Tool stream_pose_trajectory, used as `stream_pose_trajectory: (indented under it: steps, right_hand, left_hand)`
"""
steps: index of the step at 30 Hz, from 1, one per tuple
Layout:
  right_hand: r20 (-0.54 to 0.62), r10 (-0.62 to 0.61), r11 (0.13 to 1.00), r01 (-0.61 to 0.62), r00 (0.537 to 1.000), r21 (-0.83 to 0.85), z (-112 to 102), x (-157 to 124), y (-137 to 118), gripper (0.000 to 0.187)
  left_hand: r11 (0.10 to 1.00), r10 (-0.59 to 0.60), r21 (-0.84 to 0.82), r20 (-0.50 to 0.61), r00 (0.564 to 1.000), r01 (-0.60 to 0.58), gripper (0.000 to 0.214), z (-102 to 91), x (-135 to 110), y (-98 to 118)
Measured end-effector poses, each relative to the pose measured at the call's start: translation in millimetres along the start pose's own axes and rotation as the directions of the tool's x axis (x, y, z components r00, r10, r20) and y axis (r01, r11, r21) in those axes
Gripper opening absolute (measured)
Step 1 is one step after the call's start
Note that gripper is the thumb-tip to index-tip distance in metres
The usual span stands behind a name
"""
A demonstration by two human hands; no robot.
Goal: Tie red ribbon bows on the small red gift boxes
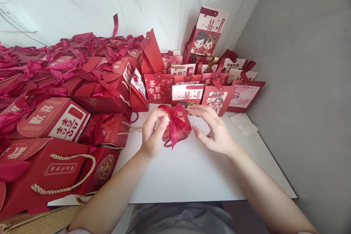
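One small red box (186, 129) on the tabletop (178, 179), left hand (153, 131) pinching its one ribbon (173, 126) at 9 o'clock, right hand (215, 131) loosely open at 3.

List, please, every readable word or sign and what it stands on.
"歡喜": flap, box at left.
"囍": that box's white end panel.
"囍": tall bag at the back.
"吾家有囍": red bag in the front row.
"喜": small central box, partly covered by ribbon.
Other print is too small, blurred or covered.
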State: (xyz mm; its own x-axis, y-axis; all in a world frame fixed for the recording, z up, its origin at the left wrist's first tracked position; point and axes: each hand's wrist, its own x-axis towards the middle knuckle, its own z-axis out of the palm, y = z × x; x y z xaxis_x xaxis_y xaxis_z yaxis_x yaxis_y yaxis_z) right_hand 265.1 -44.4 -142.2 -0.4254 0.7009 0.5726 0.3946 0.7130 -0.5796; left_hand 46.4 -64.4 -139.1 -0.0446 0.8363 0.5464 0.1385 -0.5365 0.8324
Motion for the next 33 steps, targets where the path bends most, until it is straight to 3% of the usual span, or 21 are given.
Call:
stream_pose_trajectory:
  steps: [2, 5, 10, 16, 23, 33]
  right_hand:
    - [-0.136, -0.047, 0.999, 0.047, 0.990, -0.002, 4, 0, -16, 0.032]
    - [-0.166, -0.074, 0.996, 0.080, 0.983, 0.027, 15, -2, -31, 0.023]
    - [-0.160, -0.032, 0.996, 0.046, 0.987, 0.083, 26, -8, -30, 0.025]
    - [-0.198, 0.032, 0.978, 0.010, 0.980, 0.208, 30, -9, -32, 0.017]
    - [-0.195, 0.086, 0.961, -0.029, 0.977, 0.276, 31, -9, -33, 0.016]
    - [-0.183, 0.056, 0.961, -0.004, 0.981, 0.275, 30, -8, -30, 0.014]
  left_hand:
    - [0.998, 0.023, 0.053, 0.113, 0.993, -0.030, 0.023, 2.8, -3, 2]
    - [0.983, 0.043, 0.165, 0.190, 0.981, -0.075, 0.024, 6.6, -5, 3]
    - [0.982, 0.005, 0.183, 0.187, 0.982, -0.040, 0.028, 7.4, -5, 0]
    - [0.986, 0.007, 0.160, 0.270, 0.963, -0.052, 0.028, 8.9, -6, 2]
    - [0.993, 0.015, 0.108, 0.278, 0.960, -0.047, 0.025, 11.4, -7, -1]
    - [0.990, 0.037, 0.119, 0.283, 0.958, -0.073, 0.029, 11.1, -6, 0]
